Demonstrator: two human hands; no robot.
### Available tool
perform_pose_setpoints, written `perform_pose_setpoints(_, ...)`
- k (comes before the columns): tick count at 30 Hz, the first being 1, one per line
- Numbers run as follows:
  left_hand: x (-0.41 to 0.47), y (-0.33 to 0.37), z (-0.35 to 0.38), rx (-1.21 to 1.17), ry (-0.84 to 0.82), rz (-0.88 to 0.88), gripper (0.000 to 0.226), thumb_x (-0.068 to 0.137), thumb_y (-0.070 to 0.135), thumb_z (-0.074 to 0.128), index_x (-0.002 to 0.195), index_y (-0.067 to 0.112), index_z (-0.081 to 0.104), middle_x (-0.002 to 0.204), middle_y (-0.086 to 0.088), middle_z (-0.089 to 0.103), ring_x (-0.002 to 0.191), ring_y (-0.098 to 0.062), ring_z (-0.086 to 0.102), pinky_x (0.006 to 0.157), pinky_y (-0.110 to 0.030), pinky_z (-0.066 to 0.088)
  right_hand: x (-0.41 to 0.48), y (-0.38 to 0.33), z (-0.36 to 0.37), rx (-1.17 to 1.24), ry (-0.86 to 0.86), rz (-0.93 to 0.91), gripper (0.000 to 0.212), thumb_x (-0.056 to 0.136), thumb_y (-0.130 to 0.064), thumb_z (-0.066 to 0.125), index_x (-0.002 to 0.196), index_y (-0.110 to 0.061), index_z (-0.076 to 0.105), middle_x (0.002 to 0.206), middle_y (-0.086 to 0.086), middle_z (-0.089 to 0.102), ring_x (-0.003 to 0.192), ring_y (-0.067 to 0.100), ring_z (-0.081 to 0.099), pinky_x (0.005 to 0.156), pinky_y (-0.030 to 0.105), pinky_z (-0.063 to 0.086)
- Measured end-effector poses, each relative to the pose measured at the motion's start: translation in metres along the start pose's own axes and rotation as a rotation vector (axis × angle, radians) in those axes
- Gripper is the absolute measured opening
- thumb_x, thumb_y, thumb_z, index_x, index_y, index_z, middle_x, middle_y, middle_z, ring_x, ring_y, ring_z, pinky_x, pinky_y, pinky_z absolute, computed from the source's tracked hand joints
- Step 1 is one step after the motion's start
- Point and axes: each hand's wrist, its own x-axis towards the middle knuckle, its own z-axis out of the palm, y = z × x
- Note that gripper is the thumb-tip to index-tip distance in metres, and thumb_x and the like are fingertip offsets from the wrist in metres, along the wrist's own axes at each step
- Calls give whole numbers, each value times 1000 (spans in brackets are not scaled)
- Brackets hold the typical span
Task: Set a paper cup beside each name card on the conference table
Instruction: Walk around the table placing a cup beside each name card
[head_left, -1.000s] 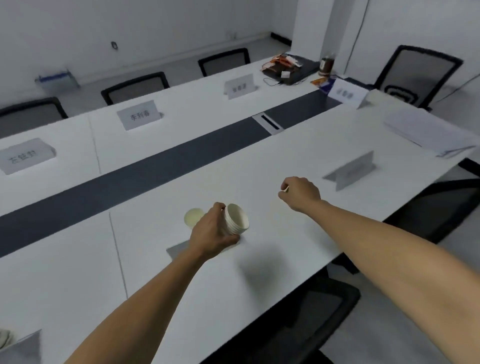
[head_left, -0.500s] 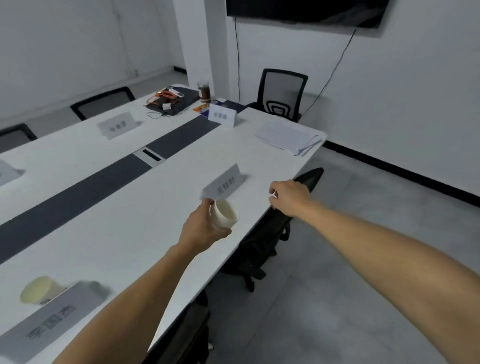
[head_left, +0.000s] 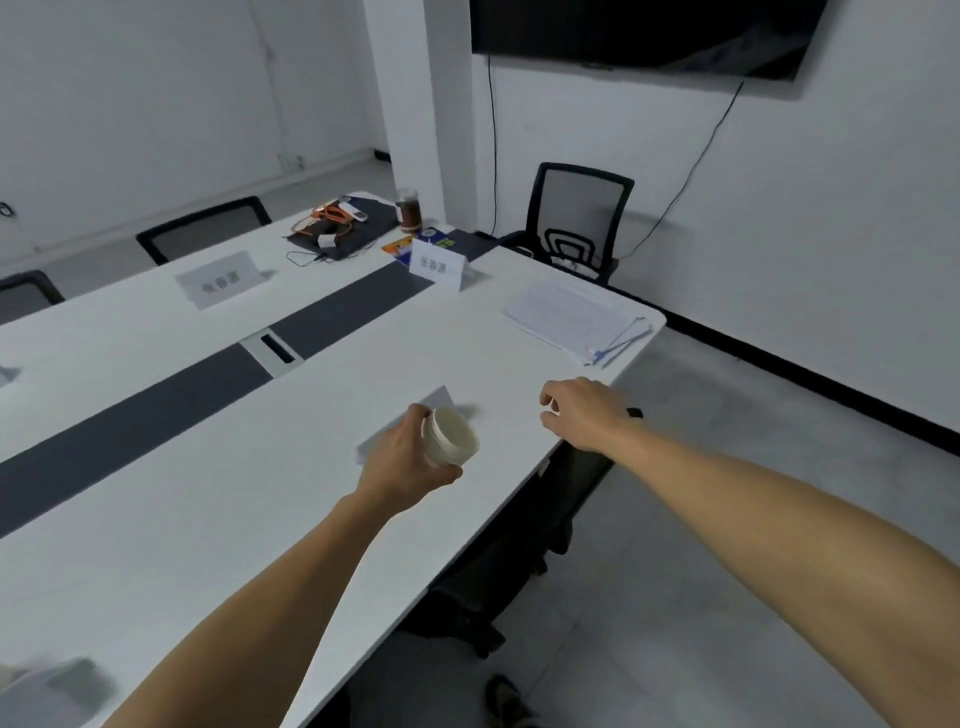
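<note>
My left hand grips a stack of white paper cups, tilted with the open mouth facing right, just above the white conference table. Right behind the hand stands a grey name card, partly hidden by it. My right hand hovers over the table's near edge to the right of the cups, fingers curled, nothing visible in it. Two more name cards stand farther off: one at the table's far end, another across the dark centre strip. A blurred card shows at the bottom left corner.
A stack of papers lies near the table's far right corner. A laptop bag with cables and a jar sit at the far end. Black chairs ring the table; one is tucked under the near edge.
My view has advanced along the table toward the far end. Both hands now hover nearer the name card, the left still holding the cups; the placed cup has dropped out of view.
</note>
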Motion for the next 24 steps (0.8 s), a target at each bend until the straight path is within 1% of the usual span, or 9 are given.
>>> perform_pose_setpoints(3,41,0,-5,4,23,-33,71,67,34,82,123,23,39,109,6,57,92,-20,54,76,-38,52,49,-4,-10,-11,2,-44,31,96,-33,53,123,-21,60,119,0,68,106,23,62,82,34,48)
perform_pose_setpoints(7,86,-3,-18,13,66,-66,78,65,39,85,125,25,38,120,3,59,98,-21,55,81,-39,53,115,-23,-26,26,-2,-131,29,95,-34,55,121,-21,62,118,-1,69,105,23,63,84,34,49)
perform_pose_setpoints(10,101,-8,-27,27,75,-113,82,65,37,87,128,27,36,125,1,58,101,-18,55,80,-35,53,144,-41,-28,108,-38,-177,27,93,-33,58,115,-20,65,113,-2,71,101,22,63,81,33,50)
perform_pose_setpoints(12,108,-12,-35,25,102,-163,81,65,35,87,128,27,36,126,1,58,100,-17,54,78,-32,52,166,-56,-26,204,-77,-205,24,92,-34,62,110,-20,67,106,-3,72,96,21,64,77,31,50)
perform_pose_setpoints(16,117,-23,-47,42,172,-240,80,65,35,87,127,26,36,124,1,58,99,-18,55,78,-34,54,206,-91,-20,422,-226,-287,18,88,-33,70,94,-16,72,90,-1,73,80,18,70,72,33,56)
perform_pose_setpoints(18,120,-28,-51,37,209,-291,80,65,34,87,127,25,37,122,1,58,99,-18,55,77,-33,53,224,-109,-17,518,-319,-333,18,87,-30,73,92,-13,73,87,2,74,77,18,71,63,28,54)
perform_pose_setpoints(20,122,-31,-54,22,228,-336,80,65,33,87,126,26,37,121,2,58,99,-18,56,77,-33,54,236,-124,-13,592,-396,-366,17,86,-25,75,92,-10,74,87,5,74,77,19,71,58,25,51)
perform_pose_setpoints(22,126,-32,-55,12,251,-377,80,65,31,88,126,26,37,119,3,58,99,-19,56,77,-31,55,247,-134,-9,621,-468,-404,14,84,-20,76,91,-8,74,87,6,74,75,19,70,58,25,53)
perform_pose_setpoints(24,131,-33,-56,-5,298,-424,79,65,31,88,126,27,37,118,4,57,99,-19,57,77,-29,56,263,-142,-3,597,-530,-453,11,83,-15,77,90,-7,74,85,6,73,72,17,67,58,25,54)
